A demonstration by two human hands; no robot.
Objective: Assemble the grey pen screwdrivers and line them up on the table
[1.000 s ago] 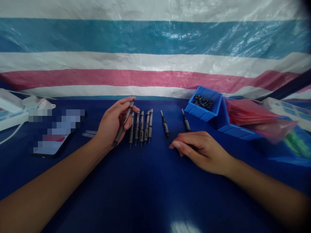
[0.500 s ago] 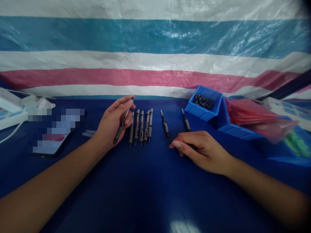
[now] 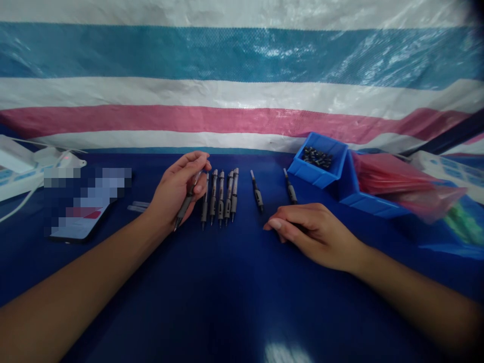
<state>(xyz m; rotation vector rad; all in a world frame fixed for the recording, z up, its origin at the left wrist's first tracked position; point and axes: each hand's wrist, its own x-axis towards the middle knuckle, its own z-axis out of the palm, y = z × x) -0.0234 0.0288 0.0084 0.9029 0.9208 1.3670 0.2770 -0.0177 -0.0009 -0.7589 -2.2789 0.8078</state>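
Note:
In my left hand [image 3: 183, 184] is a click pen [image 3: 184, 205] with a dark grip, held slanting, point down toward me. My thumb and fingertips close over its upper end. Just right of this hand, several assembled pens [image 3: 221, 201] lie side by side on the blue table, points toward me. Further right are two shorter pen parts, dark grip sections with pale tubes sticking out: one left part [image 3: 257, 194] and one right part [image 3: 290, 189]. My right hand [image 3: 312, 232] rests on the table just below the right part, fingers curled together, with nothing visible in them.
A blue bin [image 3: 319, 161] of small black parts stands at back right. Beside it, another blue bin [image 3: 372, 204] holds red plastic bags [image 3: 397, 174]. On the left are a phone [image 3: 83, 222], clear tubes [image 3: 138, 206] and a power strip [image 3: 22, 174]. A striped sheet [image 3: 242, 93] hangs behind.
The pen in my left hand has slid slightly down; its top end is now hidden under the thumb and its point shows. My right hand has stayed in place.

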